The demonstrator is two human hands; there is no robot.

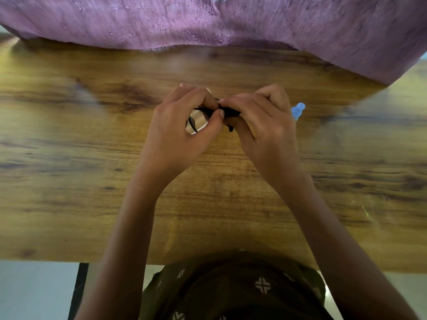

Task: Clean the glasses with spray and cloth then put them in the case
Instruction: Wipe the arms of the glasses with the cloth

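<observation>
Black-framed glasses (198, 116) are held just above the middle of the wooden table (92, 181). My left hand (184, 125) curls round the left lens, thumb pinching near the bridge. My right hand (261, 121) grips a dark piece at the right lens; whether it is a cloth or the frame I cannot tell. Most of the glasses are hidden by my fingers. A small blue spray bottle (298, 110) peeks out just behind my right hand. No case is in view.
A purple textured fabric (231, 21) covers the far edge of the table and hangs down at the right. The table's near edge runs above my lap, with a black table leg (78, 289) at the lower left.
</observation>
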